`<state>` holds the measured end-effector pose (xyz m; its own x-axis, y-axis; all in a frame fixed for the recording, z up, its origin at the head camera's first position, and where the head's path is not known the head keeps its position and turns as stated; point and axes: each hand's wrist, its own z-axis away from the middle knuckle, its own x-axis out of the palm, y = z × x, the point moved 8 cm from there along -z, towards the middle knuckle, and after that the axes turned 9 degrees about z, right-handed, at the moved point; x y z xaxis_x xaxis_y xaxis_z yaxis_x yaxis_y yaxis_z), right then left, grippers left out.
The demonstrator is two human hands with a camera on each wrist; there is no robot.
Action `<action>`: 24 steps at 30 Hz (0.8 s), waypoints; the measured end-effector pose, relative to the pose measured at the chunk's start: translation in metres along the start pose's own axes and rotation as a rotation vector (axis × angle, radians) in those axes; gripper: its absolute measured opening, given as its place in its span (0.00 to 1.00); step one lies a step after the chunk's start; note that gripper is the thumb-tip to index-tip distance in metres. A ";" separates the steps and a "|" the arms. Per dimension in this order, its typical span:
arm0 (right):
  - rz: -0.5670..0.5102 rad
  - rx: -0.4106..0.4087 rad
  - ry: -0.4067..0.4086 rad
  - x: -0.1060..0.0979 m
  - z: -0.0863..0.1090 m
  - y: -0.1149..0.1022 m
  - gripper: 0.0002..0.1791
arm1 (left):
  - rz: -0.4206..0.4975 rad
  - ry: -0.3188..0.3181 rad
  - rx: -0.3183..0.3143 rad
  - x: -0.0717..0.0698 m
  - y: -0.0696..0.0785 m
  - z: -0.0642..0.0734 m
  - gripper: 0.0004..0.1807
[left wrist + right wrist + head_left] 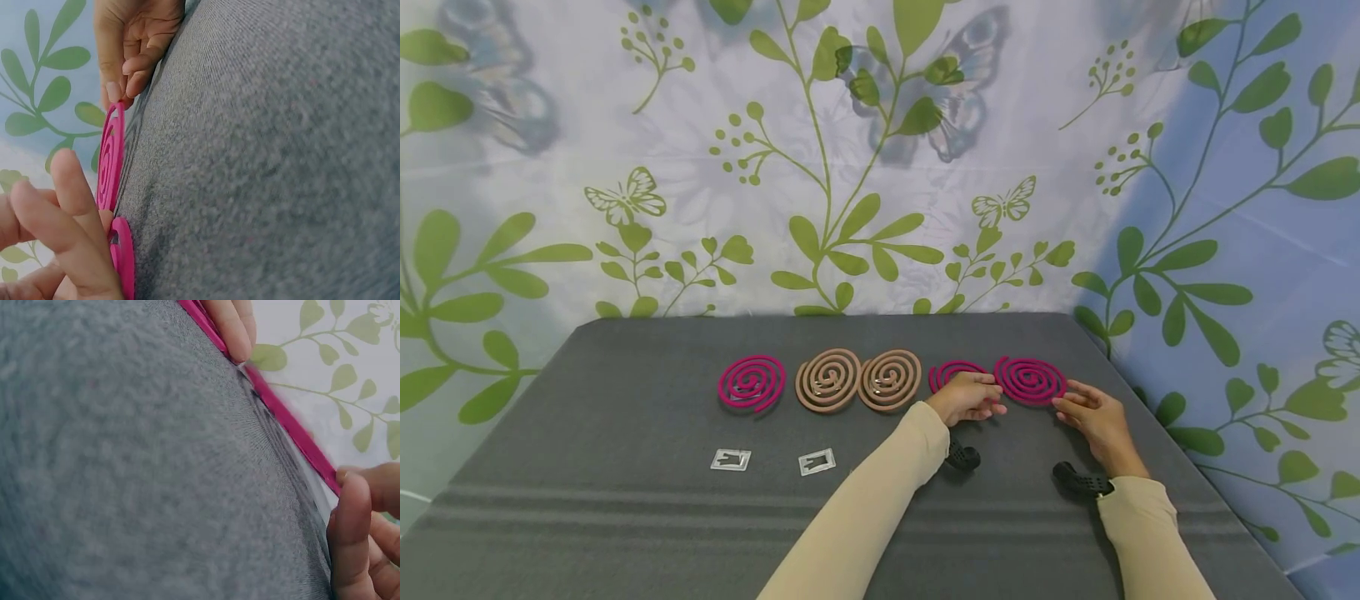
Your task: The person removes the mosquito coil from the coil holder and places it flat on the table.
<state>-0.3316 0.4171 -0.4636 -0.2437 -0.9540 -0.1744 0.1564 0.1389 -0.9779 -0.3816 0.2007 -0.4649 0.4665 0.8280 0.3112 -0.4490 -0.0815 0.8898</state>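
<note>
A pink mosquito coil (1030, 382) lies nearly flat at the right of a row, its right edge pinched between the thumb and fingers of my right hand (1097, 421). In the right wrist view the same coil (294, 428) appears edge-on, slightly raised over the cloth. My left hand (968, 397) reaches over a second pink coil (951, 371) and partly hides it. Its fingers look loosely extended, and a fingertip (106, 216) touches where the two pink coils meet. The second coil (125, 256) rests close to the cloth in the left wrist view.
Two tan coils (828, 381) and another pink coil (752, 383) continue the row leftward, with silvery metal pieces showing through them. Two flat metal coil stands (731, 459) lie nearer on the grey cloth-covered table (625, 533). A leaf-patterned curtain (865, 167) hangs behind.
</note>
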 end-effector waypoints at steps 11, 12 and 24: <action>0.099 -0.063 0.068 -0.003 0.002 -0.005 0.32 | 0.012 0.063 0.059 0.001 0.003 0.006 0.25; 0.089 -0.066 0.062 -0.003 0.002 -0.005 0.30 | 0.012 0.063 0.063 0.002 0.003 0.007 0.25; -0.009 -0.105 -0.052 0.001 0.005 -0.017 0.12 | -0.070 0.011 0.162 0.013 0.017 0.025 0.24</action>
<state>-0.3295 0.4123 -0.4470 -0.1940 -0.9675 -0.1623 0.0523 0.1550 -0.9865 -0.3639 0.1964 -0.4368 0.4840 0.8404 0.2438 -0.2864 -0.1111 0.9516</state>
